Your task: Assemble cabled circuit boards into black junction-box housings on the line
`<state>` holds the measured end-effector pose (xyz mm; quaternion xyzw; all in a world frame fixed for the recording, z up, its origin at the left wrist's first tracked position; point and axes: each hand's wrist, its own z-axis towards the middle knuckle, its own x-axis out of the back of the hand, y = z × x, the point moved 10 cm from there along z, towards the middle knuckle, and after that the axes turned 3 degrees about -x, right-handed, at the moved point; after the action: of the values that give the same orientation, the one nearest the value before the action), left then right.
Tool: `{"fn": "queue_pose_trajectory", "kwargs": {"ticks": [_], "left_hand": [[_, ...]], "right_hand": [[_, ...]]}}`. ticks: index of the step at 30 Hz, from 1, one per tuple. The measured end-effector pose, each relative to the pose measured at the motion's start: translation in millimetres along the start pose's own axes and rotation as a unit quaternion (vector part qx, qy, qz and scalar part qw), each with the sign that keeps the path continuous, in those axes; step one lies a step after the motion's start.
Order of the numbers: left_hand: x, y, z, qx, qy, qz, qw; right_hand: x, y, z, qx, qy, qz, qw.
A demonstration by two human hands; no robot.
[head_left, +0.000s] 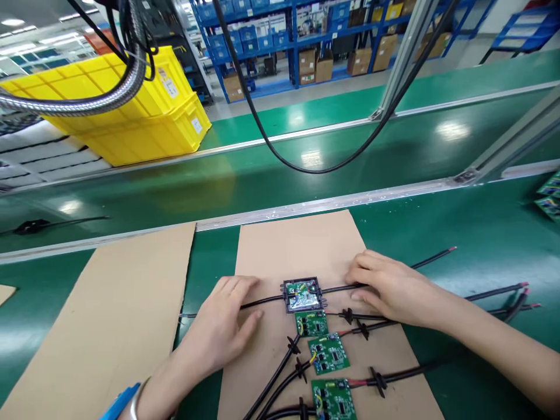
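Note:
A small black plastic case [303,294] lies open-topped on the cardboard with a green circuit board inside it. Black cables leave it on both sides. My left hand [227,321] rests over the left cable [266,300], its thumb spread away from the fingers. My right hand [389,286] has its fingers curled round the right cable [335,289]; the contact is partly hidden. Below the case lie bare green circuit boards [330,354] in a column, with black cables and black grommets [378,382] on both sides.
A cardboard sheet [297,242] lies beneath the parts on the green table [481,233]. Another cardboard sheet [109,315] is at the left. Yellow bins [144,128] stand beyond the metal rail. A black cable [315,171] hangs in a loop ahead. More boards [551,195] sit far right.

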<state>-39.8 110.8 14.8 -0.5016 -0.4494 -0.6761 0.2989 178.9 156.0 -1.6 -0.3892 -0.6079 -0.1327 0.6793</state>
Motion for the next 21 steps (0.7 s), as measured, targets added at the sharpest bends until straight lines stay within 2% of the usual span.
{"fn": "queue_pose_trajectory", "kwargs": {"ticks": [3,5,7,10,12,14,15,17,19,21], "left_hand": [[-3.2,-15,0,0.011,-0.020,0.039,0.999],[7.7,-25,18,0.024,-0.002,0.059,0.998],[28.4,-37,53,0.035,0.033,0.092,0.995],[56.8,-61,123,0.045,0.074,0.134,0.987],[63.9,-78,165,0.053,0.084,0.152,0.983],[61.7,-93,187,0.063,0.092,0.169,0.979],[58.0,-98,188,0.067,0.093,0.174,0.978],[49.6,-105,173,0.071,0.093,0.177,0.977],[47.0,-107,135,0.075,0.090,0.169,0.979],[57.6,-111,78,0.096,0.096,0.156,0.978]], "right_hand": [[7,6,4,0.010,0.036,-0.038,0.999],[25,16,20,0.010,0.081,-0.066,0.994],[52,34,47,0.002,0.120,-0.099,0.988],[93,72,100,-0.031,0.146,-0.127,0.981],[110,93,132,-0.046,0.150,-0.137,0.978],[111,105,152,-0.052,0.145,-0.146,0.977],[106,106,156,-0.051,0.139,-0.150,0.978],[91,103,156,-0.042,0.127,-0.153,0.979],[76,96,148,-0.027,0.116,-0.154,0.981],[67,85,141,-0.010,0.110,-0.154,0.982]]}}
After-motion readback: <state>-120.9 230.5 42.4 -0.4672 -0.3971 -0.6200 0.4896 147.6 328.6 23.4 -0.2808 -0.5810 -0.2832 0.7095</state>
